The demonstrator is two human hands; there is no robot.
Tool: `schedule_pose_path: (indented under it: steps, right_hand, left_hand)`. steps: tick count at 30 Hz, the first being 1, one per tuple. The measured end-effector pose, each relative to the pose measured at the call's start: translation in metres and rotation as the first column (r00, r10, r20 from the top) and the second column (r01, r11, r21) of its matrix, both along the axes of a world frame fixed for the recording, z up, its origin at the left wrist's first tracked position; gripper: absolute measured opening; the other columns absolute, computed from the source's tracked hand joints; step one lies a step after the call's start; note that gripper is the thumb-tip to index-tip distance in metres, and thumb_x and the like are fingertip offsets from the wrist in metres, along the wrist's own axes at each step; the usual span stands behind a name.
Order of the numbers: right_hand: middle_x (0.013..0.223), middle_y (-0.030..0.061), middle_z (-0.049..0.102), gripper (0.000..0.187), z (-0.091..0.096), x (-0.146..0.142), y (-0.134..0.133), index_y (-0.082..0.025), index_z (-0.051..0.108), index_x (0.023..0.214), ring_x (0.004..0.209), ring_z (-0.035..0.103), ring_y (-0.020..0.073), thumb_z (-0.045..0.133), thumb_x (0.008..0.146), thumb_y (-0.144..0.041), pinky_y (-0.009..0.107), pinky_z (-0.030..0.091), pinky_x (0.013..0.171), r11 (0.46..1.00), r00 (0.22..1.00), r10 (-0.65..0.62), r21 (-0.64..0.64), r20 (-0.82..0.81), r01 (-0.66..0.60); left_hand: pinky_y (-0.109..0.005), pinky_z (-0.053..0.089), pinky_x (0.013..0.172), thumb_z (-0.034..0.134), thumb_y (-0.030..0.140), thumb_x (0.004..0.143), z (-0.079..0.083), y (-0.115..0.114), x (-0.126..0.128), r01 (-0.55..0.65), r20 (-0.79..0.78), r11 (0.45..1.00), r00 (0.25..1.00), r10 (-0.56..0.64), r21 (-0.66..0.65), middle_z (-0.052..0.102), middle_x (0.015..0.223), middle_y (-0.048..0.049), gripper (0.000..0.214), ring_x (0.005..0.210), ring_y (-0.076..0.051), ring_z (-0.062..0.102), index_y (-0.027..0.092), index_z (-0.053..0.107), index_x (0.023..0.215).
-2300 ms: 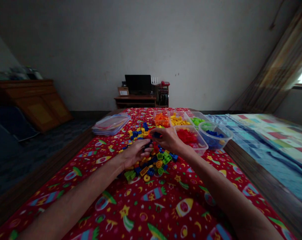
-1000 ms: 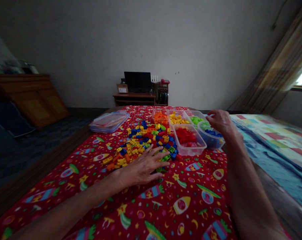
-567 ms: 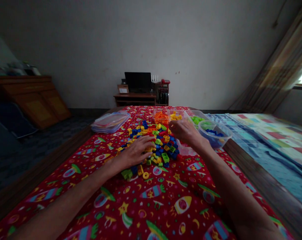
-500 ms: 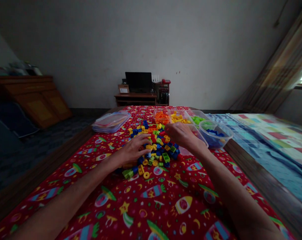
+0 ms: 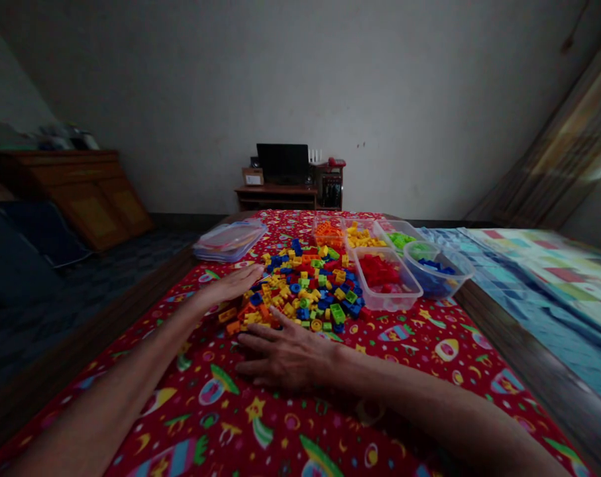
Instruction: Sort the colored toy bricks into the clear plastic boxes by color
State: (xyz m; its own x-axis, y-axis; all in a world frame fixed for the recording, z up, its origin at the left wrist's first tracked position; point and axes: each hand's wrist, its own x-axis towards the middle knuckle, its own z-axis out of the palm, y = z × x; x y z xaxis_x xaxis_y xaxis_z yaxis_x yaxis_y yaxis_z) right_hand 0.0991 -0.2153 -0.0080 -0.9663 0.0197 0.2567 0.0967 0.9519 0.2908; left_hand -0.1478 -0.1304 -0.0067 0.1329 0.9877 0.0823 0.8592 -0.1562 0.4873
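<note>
A heap of mixed toy building blocks (image 5: 305, 285) in yellow, blue, green, red and orange lies on the red patterned tablecloth (image 5: 290, 430). At the heap's left edge is my left hand (image 5: 233, 283), its fingers stretched out along the blocks. My right hand (image 5: 293, 354) lies palm down at the near edge, fingers spread, and covers part of that edge. Neither hand grips a block that I can see. To the right of the heap stands a clear plastic box (image 5: 394, 303) holding red blocks.
Behind the red box are boxes of orange blocks (image 5: 328, 233), yellow blocks (image 5: 362, 236) and green blocks (image 5: 400, 240). A round tub (image 5: 462, 268) with blue blocks stands at the right edge. Stacked plastic lids (image 5: 230, 240) lie at the far left. Beyond the table is a monitor (image 5: 282, 163).
My right hand has moved from above the red-block box down to the near side of the heap and opened flat. My left hand has shifted left to the heap's edge.
</note>
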Motion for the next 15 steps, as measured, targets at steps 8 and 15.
schedule_pose_path:
  steps: [8, 15]
  right_hand:
    - [0.136, 0.0186, 0.045, 0.032, 0.01, 0.02, 0.042, -0.023, 0.053, 0.124, 0.134, 0.033, 0.0312, 0.041, 0.095, -0.021, 0.06, 0.028, 0.104, 0.947, 0.943, -0.321, -0.027, -0.083, 0.32]
    - [0.121, 0.0187, 0.057, 0.035, 0.034, 0.055, 0.069, -0.016, 0.056, 0.125, 0.116, 0.05, 0.0279, 0.05, 0.092, -0.027, 0.043, 0.042, 0.094, 0.78, 0.779, -0.61, -0.281, -0.143, 0.559]
  left_hand:
    - [-0.038, 0.035, 0.109, 0.026, 0.065, 0.085, 0.007, -0.022, 0.024, 0.083, -0.016, 0.995, 0.996, -0.084, -0.048, 0.046, 0.145, -0.0104, 0.073, 0.134, -0.024, 0.042, 0.017, 0.049, 0.134]
    - [-0.042, 0.034, 0.11, 0.032, 0.066, 0.086, -0.006, -0.066, -0.006, 0.044, -0.12, 0.999, 0.992, -0.045, -0.01, 0.033, 0.151, -0.0158, 0.08, 0.138, -0.029, 0.034, 0.014, 0.027, 0.147]
